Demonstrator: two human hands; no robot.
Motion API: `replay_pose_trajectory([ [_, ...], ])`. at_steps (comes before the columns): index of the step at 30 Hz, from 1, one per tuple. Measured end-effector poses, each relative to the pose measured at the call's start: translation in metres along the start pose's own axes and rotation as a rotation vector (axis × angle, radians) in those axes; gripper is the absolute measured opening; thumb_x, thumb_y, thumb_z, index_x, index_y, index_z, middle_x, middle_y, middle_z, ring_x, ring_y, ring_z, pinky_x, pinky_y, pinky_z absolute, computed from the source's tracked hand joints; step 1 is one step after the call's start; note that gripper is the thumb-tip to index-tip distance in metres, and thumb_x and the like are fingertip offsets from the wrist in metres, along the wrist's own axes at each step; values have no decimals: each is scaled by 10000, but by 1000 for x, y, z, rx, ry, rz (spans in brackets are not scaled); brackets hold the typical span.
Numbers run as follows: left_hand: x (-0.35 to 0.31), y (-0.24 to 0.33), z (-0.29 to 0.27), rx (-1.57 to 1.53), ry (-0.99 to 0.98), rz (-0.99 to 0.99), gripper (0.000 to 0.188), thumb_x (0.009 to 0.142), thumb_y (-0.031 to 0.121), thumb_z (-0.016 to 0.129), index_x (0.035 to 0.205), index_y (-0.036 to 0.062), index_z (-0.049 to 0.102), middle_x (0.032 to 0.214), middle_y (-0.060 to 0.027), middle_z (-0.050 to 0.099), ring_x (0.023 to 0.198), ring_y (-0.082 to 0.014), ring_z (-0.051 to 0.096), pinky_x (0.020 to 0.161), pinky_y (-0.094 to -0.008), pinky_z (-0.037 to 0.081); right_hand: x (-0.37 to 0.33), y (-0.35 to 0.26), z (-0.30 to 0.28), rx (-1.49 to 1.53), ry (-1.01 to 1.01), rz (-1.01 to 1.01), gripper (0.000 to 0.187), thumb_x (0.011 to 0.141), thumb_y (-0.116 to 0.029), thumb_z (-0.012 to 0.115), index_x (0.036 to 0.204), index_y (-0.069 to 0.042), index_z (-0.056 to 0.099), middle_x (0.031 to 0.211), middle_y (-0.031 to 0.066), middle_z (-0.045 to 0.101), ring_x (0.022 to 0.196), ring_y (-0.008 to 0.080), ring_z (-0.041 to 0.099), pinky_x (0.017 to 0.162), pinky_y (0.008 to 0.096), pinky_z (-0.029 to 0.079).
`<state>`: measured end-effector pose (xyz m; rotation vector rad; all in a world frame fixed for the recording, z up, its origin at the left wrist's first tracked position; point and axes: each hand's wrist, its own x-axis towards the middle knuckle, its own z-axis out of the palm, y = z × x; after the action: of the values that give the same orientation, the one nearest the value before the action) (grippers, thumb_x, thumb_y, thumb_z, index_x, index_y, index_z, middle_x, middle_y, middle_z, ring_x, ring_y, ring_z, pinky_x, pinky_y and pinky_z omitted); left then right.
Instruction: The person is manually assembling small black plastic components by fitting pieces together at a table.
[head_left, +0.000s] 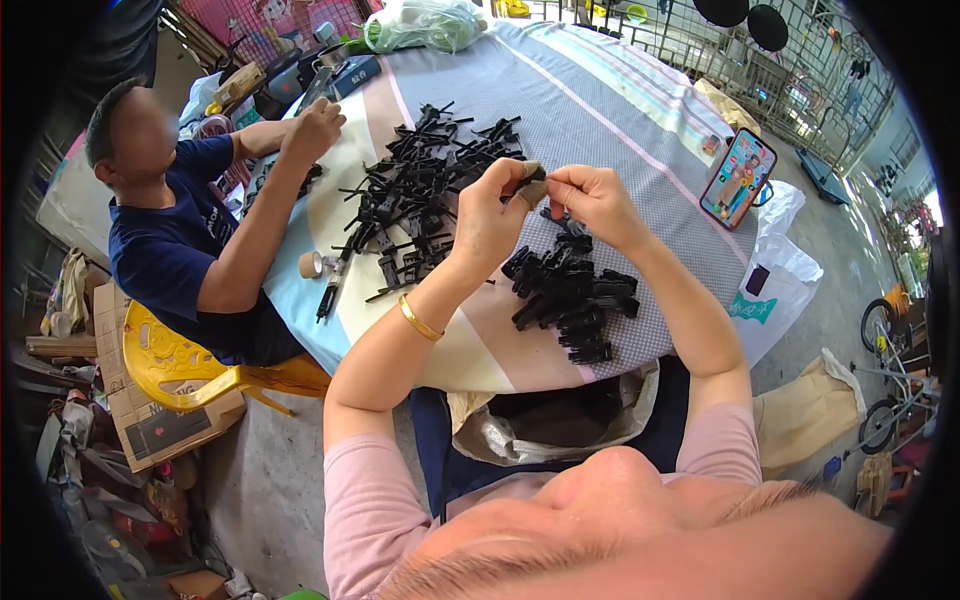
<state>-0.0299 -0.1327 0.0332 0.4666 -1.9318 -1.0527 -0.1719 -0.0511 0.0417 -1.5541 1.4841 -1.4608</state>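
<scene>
Over the middle of the table, my left hand (488, 215) and my right hand (597, 200) meet with bent fingers. Between the fingertips is a small black plastic piece (537, 174), mostly covered by the fingers. My left thumb and a fingertip wear brownish covers. A broad heap of black plastic parts (400, 200) with thin sticks poking out spreads behind and left of my left hand. Below my right hand lies a tighter pile of black clip-like pieces (572, 295). Both piles rest on the patterned tablecloth (620, 120).
A co-worker (190, 220) sits at the left on a yellow chair (165, 360). A tape roll (311, 265) and a black slim tool (327, 298) lie near the left edge. At the right are a propped phone (740, 180) and white bag (790, 235). An open sack (620, 415) is by my lap.
</scene>
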Motion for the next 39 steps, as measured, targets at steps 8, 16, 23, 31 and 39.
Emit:
replay_pose_trajectory([
  [8, -3, 2, 11, -151, 7, 98, 183, 804, -22, 559, 985, -8, 538, 895, -101, 620, 784, -139, 598, 705, -258, 477, -5, 2, -6, 107, -12, -9, 157, 877, -129, 538, 934, 7, 594, 650, 1, 554, 532, -2, 421, 457, 144, 323],
  [16, 9, -3, -5, -1079, -163, -396, 234, 910, 79, 403, 1125, -9, 429, 1036, -139, 537, 985, -268, 565, 884, -394, 469, -10, 5, -13, 19, 60, -339, 104, 770, -39, 657, 847, -4, 597, 786, 19, 601, 704, 56, 556, 613, 179, 459],
  [23, 2, 9, 1, -695, -367, -318, 373, 882, 40, 444, 1242, -19, 367, 1025, -117, 542, 918, -172, 569, 813, -313, 501, -11, 3, -6, 50, 152, -204, 123, 767, -43, 664, 843, 2, 579, 733, 20, 611, 671, 64, 579, 593, 192, 477],
  [31, -2, 6, 6, -532, -315, -203, 273, 826, -7, 543, 1060, -24, 404, 953, -105, 562, 832, -143, 586, 723, -250, 491, -7, 5, -12, 248, -27, 34, 164, 839, -140, 590, 908, 10, 592, 684, 9, 582, 552, 25, 491, 474, 148, 384],
  [39, -2, 5, 6, -461, -235, -161, 247, 829, -14, 543, 1036, -12, 409, 970, -116, 559, 839, -144, 584, 753, -267, 507, -11, 0, -9, 280, -65, 134, 217, 885, -144, 517, 1000, 19, 604, 649, 0, 548, 477, -1, 391, 402, 130, 278],
])
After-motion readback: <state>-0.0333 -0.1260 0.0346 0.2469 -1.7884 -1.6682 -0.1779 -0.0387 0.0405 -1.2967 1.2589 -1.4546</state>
